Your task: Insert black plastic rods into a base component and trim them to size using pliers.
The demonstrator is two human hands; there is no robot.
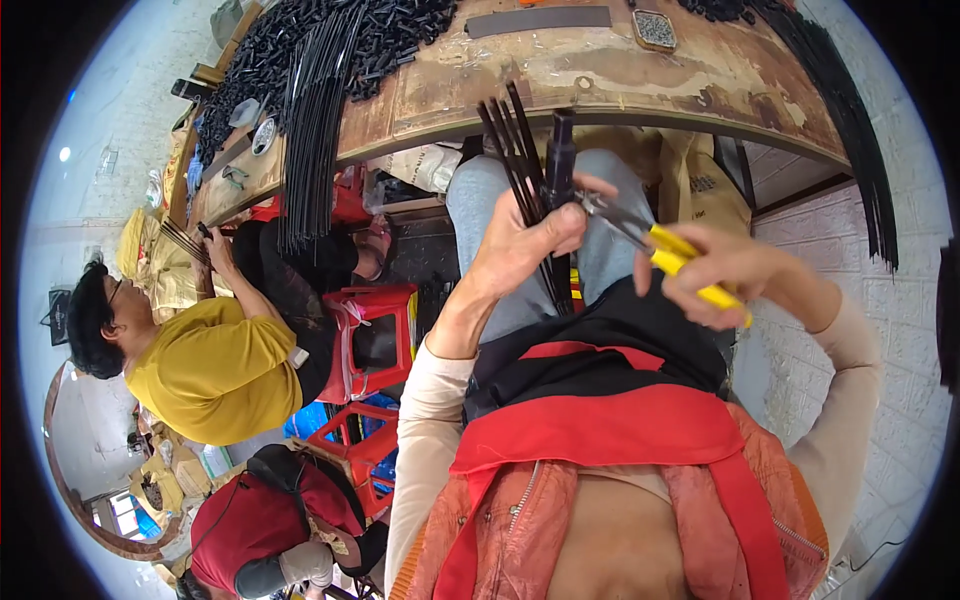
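Observation:
Held above my lap, my left hand [530,238] is closed round several thin black rods [516,150] and a thicker black tube-like piece [561,150]. The rods fan out upward, and their lower ends hang beneath the hand. My right hand [715,275] grips yellow-handled pliers [672,255] from the right side. Their metal jaws reach the base of the black piece, close to my left thumb. Whether the jaws bite on anything is too small to tell.
Ahead is a worn wooden workbench [480,85] with a heap of short black parts [300,50]. Bundles of black rods [315,140] overhang its edge. A small tray of metal bits [655,30] sits at the back. At left, a co-worker in yellow [215,365] handles rods beside red stools [370,340].

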